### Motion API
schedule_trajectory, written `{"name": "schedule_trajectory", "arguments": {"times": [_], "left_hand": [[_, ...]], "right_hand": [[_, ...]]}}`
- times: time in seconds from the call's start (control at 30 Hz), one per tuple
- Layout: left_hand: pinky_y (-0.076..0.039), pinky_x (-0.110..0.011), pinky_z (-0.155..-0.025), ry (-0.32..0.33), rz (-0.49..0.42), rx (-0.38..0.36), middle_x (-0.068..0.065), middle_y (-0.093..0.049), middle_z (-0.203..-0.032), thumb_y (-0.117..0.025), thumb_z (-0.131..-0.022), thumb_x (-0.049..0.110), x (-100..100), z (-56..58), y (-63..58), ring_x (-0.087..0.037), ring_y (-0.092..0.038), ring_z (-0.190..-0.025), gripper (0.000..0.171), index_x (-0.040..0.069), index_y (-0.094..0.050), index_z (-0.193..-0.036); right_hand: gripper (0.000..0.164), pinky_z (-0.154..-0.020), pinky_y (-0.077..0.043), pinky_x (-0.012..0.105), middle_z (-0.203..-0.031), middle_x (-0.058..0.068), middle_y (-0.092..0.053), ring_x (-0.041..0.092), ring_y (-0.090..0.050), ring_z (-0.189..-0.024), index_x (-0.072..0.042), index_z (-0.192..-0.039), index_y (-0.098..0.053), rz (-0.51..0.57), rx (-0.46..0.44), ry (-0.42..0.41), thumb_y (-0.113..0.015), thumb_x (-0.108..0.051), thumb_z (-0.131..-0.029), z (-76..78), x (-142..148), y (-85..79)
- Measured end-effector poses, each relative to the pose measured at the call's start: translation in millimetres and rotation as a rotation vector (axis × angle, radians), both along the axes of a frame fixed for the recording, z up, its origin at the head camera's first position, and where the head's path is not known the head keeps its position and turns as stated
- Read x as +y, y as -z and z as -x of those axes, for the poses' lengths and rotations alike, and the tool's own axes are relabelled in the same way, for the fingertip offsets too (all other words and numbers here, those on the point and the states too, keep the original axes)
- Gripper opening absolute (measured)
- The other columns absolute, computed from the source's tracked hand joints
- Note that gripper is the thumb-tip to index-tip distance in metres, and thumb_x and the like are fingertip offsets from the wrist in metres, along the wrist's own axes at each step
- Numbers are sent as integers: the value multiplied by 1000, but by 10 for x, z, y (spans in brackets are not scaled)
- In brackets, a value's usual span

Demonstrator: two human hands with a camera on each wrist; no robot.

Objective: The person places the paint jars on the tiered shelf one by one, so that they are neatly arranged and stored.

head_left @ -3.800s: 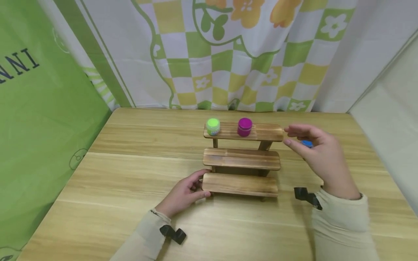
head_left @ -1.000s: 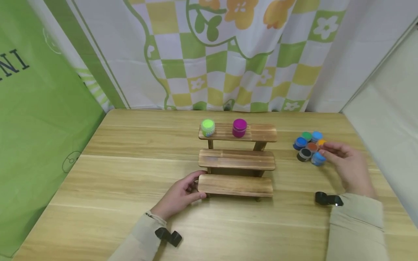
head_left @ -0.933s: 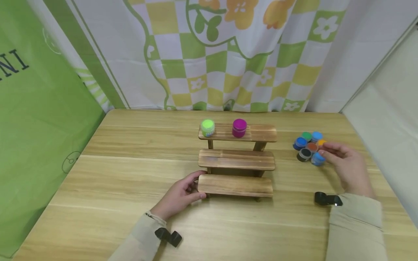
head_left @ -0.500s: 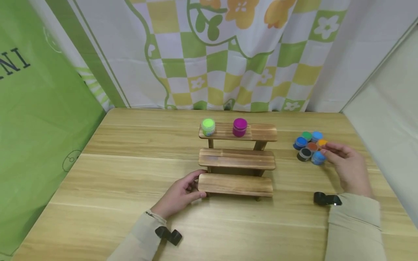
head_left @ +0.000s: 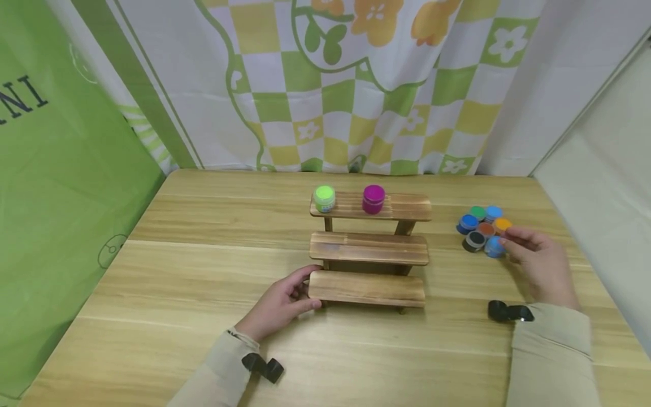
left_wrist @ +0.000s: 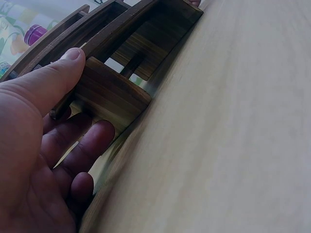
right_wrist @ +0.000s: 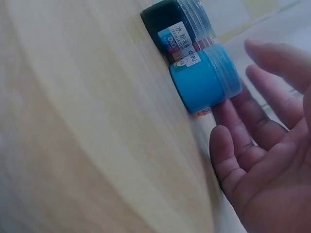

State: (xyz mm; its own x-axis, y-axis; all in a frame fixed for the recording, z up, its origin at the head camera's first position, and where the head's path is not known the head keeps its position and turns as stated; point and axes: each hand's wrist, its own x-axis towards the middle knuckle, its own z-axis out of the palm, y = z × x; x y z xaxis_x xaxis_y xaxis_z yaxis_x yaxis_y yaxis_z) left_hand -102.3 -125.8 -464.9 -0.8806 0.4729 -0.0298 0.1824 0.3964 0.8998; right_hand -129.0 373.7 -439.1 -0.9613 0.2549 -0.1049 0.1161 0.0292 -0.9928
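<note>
A three-tier wooden display stand [head_left: 367, 249] is on the table. My left hand [head_left: 280, 302] holds the left end of its lowest shelf [head_left: 366, 287], thumb on the front edge and fingers behind and below. On the top shelf stand a lime-green paint jar [head_left: 324, 199] and a magenta paint jar [head_left: 373, 199]. My right hand [head_left: 544, 263] is beside a cluster of paint jars at right. Its thumb and fingers are apart next to the light blue jar [right_wrist: 204, 77], which stands upright nearest the hand. An orange-lidded jar [head_left: 502, 225] is just beyond the fingertips.
Around these in the cluster are a black jar [head_left: 474, 241], a brown-lidded jar [head_left: 486, 229], a dark blue jar [head_left: 467, 223], a green-lidded jar [head_left: 477, 212] and another light blue jar [head_left: 493, 213]. A checked curtain [head_left: 376, 113] hangs behind the table's back edge.
From the top shelf's right end, my right hand has moved right and down to the jars, then drawn back slightly, uncovering more of the orange lid. My left hand keeps its place on the stand.
</note>
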Motion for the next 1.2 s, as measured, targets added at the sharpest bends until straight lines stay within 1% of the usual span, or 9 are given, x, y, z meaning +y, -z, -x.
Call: {"name": "schedule_trajectory", "arguments": {"times": [0.07,0.17,0.37,0.43,0.57,0.77,1.0,1.1,1.2], "left_hand": [[-52,-31,-76,-1,-3,0,2,-65,-108,-76,-90,31,-5,1,3,-17,-61,-91,67,26,-47,-150],[-52,-31,-76,-5,-4,-2,2,-65,-108,-76,-90,31,-11,1,11,-17,-60,-91,67,27,-46,-150],[-52,-31,-77,-4,5,3,1,-66,-111,-76,-90,33,-14,-3,24,-16,-61,-93,67,27,-46,-150],[-52,-31,-76,-4,5,4,1,-66,-111,-76,-90,34,-14,-4,25,-16,-61,-93,67,27,-47,-150],[-52,-31,-77,-4,1,3,2,-65,-111,-76,-90,34,-12,-4,19,-17,-60,-93,67,27,-46,-150],[-52,-31,-77,-10,4,2,2,-65,-110,-76,-90,33,-2,-2,5,-16,-60,-93,67,26,-47,-150],[-52,-32,-79,-6,16,-1,2,-66,-111,-76,-89,32,16,-4,-15,-15,-61,-93,67,26,-47,-150],[-53,-32,-78,-4,16,-4,2,-65,-110,-76,-90,32,14,-6,-22,-16,-61,-93,67,27,-47,-150],[-52,-32,-78,1,12,-5,2,-65,-111,-75,-91,31,8,-9,-22,-16,-61,-94,67,27,-46,-150]], "right_hand": [[34,-74,-54,16,-103,-11,-68,2,-62,-89,-5,-122,-61,47,-8,-23,-74,-9,-91,-8,13,33],[45,-77,-54,17,-107,-8,-65,2,-62,-92,-1,-132,-56,-23,-29,-67,-74,-14,-92,-16,32,71],[67,-77,-53,16,-116,-9,-59,-3,-58,-95,1,-146,-46,-373,-122,-141,-71,-33,-94,-40,48,95],[72,-74,-51,14,-122,-3,-60,-6,-55,-94,0,-147,-46,-513,-142,-155,-70,-42,-94,-42,50,90],[77,-70,-48,14,-132,17,-58,5,-56,-98,-1,-146,-48,-643,-170,-175,-67,-52,-92,-34,54,65],[78,-74,-44,20,-138,25,-53,35,-51,-117,-2,-149,-45,-659,-187,-182,-62,-56,-94,-29,50,35],[79,-95,-39,55,-141,28,-49,41,-44,-125,2,-147,-45,-652,-185,-158,-57,-57,-97,-25,64,6],[74,-94,-46,37,-132,17,-58,25,-53,-113,3,-143,-49,-635,-157,-130,-59,-54,-97,-18,55,-27],[72,-76,-44,15,-116,-7,-59,3,-51,-98,2,-140,-52,-621,-142,-90,-62,-53,-96,-22,29,-85]]}}
